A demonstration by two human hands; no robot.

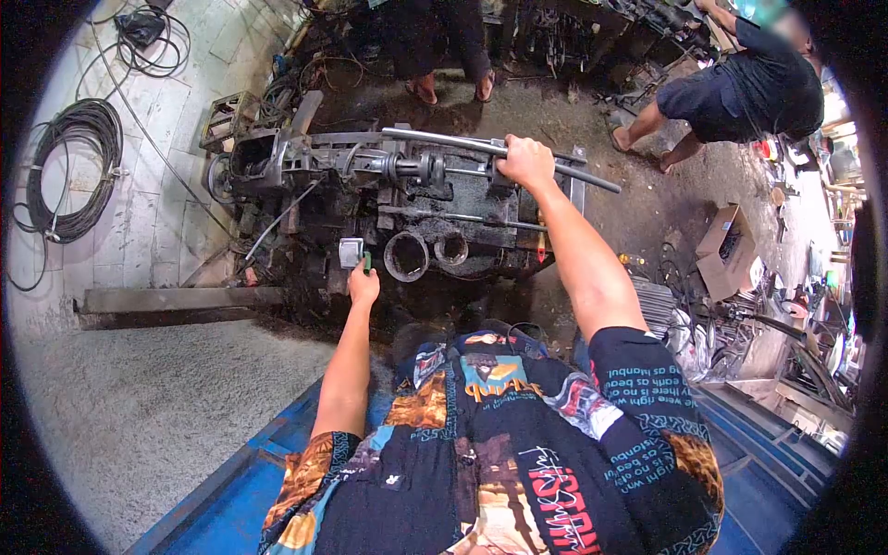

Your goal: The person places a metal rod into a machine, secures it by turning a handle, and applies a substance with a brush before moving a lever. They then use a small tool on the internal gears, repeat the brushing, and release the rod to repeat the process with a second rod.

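Observation:
My right hand (pixel 528 164) is wrapped round a long metal bar (pixel 444 139) that slants across the far side of a lathe (pixel 407 176). The bar runs past my fist toward the right. Lower and to the left, my left hand (pixel 363 283) is closed at a small whitish-grey box (pixel 351 250) on the lathe's near side. A green part (pixel 367 262) of it shows beside my fingers; their exact hold is partly hidden. Two metal rings (pixel 406 255) lie on the machine to the right of that hand.
A coiled cable (pixel 74 171) lies on the tiled floor at left, near a metal beam (pixel 176 298). Someone's bare feet and dark trousers (pixel 439 42) show beyond the lathe. Another person (pixel 740 88) bends over at upper right. An open cardboard box (pixel 728 252) stands at right.

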